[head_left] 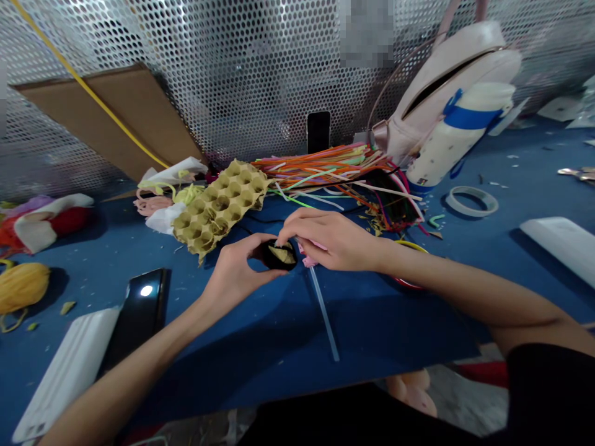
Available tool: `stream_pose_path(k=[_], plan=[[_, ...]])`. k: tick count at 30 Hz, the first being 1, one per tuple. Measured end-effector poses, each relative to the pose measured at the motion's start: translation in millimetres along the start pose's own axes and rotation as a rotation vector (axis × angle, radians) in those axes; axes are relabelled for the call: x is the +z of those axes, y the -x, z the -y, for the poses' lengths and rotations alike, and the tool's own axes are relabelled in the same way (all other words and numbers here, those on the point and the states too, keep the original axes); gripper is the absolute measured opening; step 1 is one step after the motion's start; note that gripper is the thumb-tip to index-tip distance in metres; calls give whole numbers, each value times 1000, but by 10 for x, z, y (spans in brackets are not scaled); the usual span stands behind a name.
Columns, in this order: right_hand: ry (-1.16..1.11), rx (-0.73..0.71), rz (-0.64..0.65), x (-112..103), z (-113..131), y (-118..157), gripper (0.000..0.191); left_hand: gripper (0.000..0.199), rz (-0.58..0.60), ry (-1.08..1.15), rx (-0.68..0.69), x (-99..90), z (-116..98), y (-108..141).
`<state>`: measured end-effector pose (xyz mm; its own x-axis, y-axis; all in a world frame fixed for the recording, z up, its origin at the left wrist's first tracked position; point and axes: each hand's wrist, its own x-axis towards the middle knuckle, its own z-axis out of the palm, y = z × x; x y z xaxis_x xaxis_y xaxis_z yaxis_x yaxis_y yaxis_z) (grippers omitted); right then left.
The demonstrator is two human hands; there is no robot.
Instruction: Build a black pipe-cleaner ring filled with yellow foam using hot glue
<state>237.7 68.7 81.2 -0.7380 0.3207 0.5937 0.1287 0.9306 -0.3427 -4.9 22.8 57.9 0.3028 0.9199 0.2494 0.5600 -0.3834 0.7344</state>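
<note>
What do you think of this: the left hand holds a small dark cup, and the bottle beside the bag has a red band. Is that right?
Not quite: the head view shows that the band on the bottle beside the bag is blue, not red. The left hand does hold a small dark cup.

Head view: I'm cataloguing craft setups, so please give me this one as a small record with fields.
left hand: around a dark round piece, tan material inside
right hand: holding a pink object, partly hidden
behind: egg carton, colourful strands
far left: yellow yarn
right: tape roll, bottle
surface: blue table
</note>
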Motion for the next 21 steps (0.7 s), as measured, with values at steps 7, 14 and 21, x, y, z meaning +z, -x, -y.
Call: stream_pose_path(k=[7, 14, 21], plan=[[-14, 4, 1, 10, -6, 4, 34, 48, 6, -1, -14, 3, -14, 3], [-21, -5, -13, -5, 6, -10, 32, 49, -14, -17, 11, -3, -34, 0], [-20, 9, -14, -68, -1, -32, 32, 50, -50, 26, 65, -35, 35, -35]])
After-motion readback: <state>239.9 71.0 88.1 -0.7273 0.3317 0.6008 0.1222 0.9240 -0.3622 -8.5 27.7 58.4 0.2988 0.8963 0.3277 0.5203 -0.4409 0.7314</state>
